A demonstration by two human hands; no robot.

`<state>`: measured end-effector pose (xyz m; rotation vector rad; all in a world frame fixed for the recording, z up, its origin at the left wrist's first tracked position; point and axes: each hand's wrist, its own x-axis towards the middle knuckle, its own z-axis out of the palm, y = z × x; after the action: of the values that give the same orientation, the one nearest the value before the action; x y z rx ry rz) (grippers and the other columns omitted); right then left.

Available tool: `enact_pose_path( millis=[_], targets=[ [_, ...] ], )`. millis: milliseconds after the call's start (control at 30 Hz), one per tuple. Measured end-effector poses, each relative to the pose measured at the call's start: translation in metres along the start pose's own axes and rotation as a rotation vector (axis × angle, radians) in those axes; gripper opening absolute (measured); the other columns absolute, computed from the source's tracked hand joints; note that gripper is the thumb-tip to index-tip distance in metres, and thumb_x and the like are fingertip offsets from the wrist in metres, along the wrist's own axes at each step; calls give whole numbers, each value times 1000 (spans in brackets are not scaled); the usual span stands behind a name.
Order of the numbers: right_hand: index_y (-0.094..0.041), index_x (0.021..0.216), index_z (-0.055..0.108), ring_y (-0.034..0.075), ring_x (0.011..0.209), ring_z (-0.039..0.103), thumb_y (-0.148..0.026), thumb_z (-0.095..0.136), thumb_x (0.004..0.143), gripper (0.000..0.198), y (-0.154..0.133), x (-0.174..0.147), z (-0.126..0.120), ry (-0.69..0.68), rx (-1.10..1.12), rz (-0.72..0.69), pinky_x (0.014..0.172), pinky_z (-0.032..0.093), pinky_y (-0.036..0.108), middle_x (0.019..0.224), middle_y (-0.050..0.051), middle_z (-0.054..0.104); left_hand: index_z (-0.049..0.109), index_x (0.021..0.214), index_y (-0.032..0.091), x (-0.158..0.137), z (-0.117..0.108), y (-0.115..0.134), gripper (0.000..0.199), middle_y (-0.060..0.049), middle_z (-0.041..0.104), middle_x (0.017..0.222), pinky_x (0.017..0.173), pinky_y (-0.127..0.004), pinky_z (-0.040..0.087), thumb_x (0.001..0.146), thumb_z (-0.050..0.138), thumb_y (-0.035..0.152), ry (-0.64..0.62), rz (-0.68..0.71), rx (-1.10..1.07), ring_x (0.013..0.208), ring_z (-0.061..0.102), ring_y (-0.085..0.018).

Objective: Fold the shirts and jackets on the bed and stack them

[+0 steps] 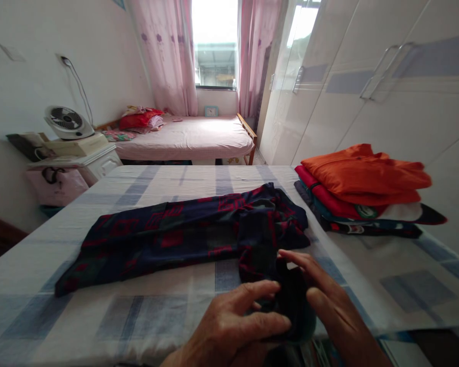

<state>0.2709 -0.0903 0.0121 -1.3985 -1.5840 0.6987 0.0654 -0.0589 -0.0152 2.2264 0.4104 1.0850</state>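
Where 2 hands (233, 318) touch, patterned garment (164, 237) rumples.

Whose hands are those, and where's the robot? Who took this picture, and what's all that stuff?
There's no robot here! These are a person's bare hands: the left hand and the right hand. There is just one picture, from a camera worn on that person's head, looking forward and down.

A blue-and-white sheet covers the surface in front. On it lies a dark garment with red patterns. To the right is a pile of folded clothes, with an orange one on top.

The fingers of both hands are at some dark cloth, which looks like part of the garment. I can't tell how tightly they hold it.
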Motion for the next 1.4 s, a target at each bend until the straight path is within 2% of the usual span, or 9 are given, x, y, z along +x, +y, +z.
enact_pose_path(
  millis=[133, 233, 400, 567, 733, 900, 1000, 1300, 1400],
  targets=[
    [-26, 113, 61, 21, 105, 60, -40, 57, 82, 35, 8, -31, 10, 33, 49, 136, 83, 52, 26, 116, 5, 62, 62, 114, 24, -10, 12, 3, 31, -10, 58, 125, 85, -23, 50, 85, 51, 18, 13, 30, 89, 105, 61, -17],
    [-24, 92, 63, 19, 85, 65, -40, 57, 82, 20, 10, -46, 14, 214, 140, 233, 70, 54, 24, 95, 3, 66, 60, 117, 24, -16, 16, 12, 35, -10, 58, 125, 90, -25, 49, 84, 53, 16, -27, -54, 68, 108, 60, -17],
    [-25, 83, 53, 18, 82, 61, -36, 63, 76, 17, 2, -66, 9, 679, 207, 165, 68, 52, 26, 98, 3, 61, 60, 113, 23, -27, 24, 16, 27, -8, 61, 118, 89, -29, 48, 89, 46, 24, 137, -495, -80, 106, 59, -18],
    [-27, 105, 51, 19, 88, 59, -32, 57, 79, 27, -2, -77, 7, 702, 141, 163, 68, 50, 26, 106, 6, 58, 61, 107, 19, -33, 33, 16, 25, -6, 67, 100, 75, -26, 49, 88, 48, 29, 51, -807, -315, 89, 63, -17],
    [-26, 96, 61, 19, 85, 59, -41, 56, 80, 23, 1, -81, 10, 610, 31, 184, 68, 48, 24, 97, 3, 62, 60, 93, 16, -28, 45, 33, 17, -5, 63, 86, 67, -25, 49, 78, 58, 24, 58, -555, -168, 74, 60, -14],
    [-25, 91, 60, 18, 82, 58, -40, 57, 81, 19, 2, -84, 16, 539, 95, 125, 67, 50, 24, 91, 2, 60, 43, 125, 14, -20, 61, 39, 79, -14, 59, 107, 70, -37, 53, 56, 78, 34, 42, -231, 243, 86, 61, -25],
    [-25, 86, 59, 18, 85, 57, -38, 56, 82, 14, 1, -81, 19, 561, 85, 56, 71, 50, 24, 91, 1, 59, 43, 124, 14, -16, 66, 32, 58, -13, 60, 105, 75, -40, 53, 69, 61, 17, 54, -275, 397, 93, 60, -27],
    [-24, 93, 54, 16, 64, 60, -43, 58, 81, 23, -12, -58, 13, 691, 244, 199, 53, 48, 25, 82, 2, 65, 58, 104, 19, 19, 50, 48, 25, -6, 62, 93, 79, -27, 47, 83, 46, 11, 192, -191, 62, 87, 59, -16],
    [-23, 97, 55, 19, 72, 63, -44, 55, 82, 26, -15, -49, 14, 690, 191, 204, 59, 50, 27, 87, 4, 66, 45, 128, 19, 26, 56, 54, 64, -10, 54, 124, 96, -33, 43, 69, 70, 22, 158, -214, -60, 111, 52, -22]
  ],
)
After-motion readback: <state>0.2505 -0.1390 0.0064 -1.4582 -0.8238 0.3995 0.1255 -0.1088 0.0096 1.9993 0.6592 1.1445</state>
